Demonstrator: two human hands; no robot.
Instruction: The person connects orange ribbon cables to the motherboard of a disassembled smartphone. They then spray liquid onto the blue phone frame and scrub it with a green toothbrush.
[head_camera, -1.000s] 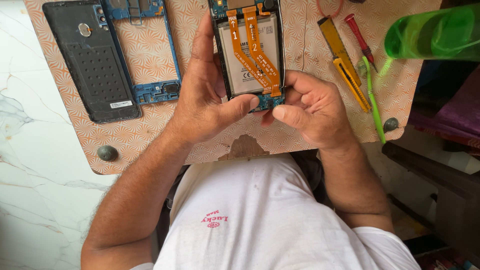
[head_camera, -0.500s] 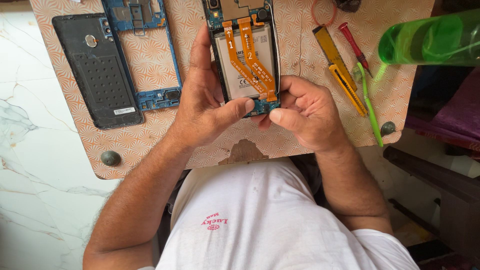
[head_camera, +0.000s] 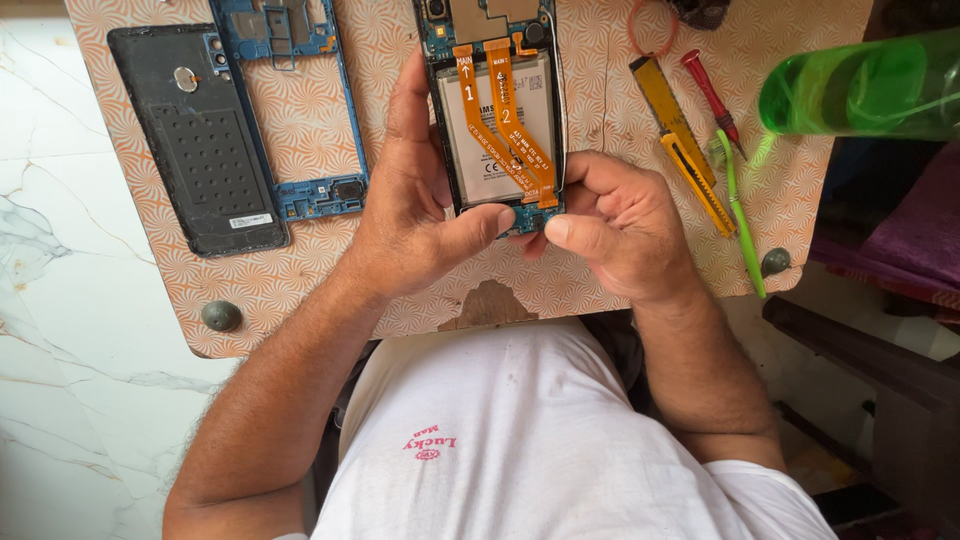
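Holding an opened phone (head_camera: 500, 120) from both sides, the left hand (head_camera: 420, 215) is closed around the phone's left edge, its index finger laid straight along that edge and its thumb pressed across the lower end. The right hand (head_camera: 620, 225) is curled shut at the phone's lower right corner, thumb tip almost meeting the left thumb over the small blue circuit board (head_camera: 525, 220) at the bottom. Whether the right hand pinches a tool or a part cannot be told; its fingers are folded under.

The phone lies face down, back removed, at the middle of the desk (head_camera: 600, 290). Two orange ribbon cables (head_camera: 505, 125) run down over the pale battery (head_camera: 500, 150) to the lower board, just above the thumbs.

Judged from this pose, work at the lower connector goes best with the left hand pinning the phone flat while the right applies light, straight pressure; the ribbons should not be creased or pulled sideways.

Left of the hands lie a blue inner frame (head_camera: 300, 110) and, beside it, the black back cover (head_camera: 200, 140). To the right rest a yellow cutter knife (head_camera: 685, 145), a red-handled screwdriver (head_camera: 710, 95) and a green plastic stick (head_camera: 740, 215), close together. A green translucent bottle (head_camera: 860, 85) sits at the far right, and an orange ring (head_camera: 650, 30) near the top edge.
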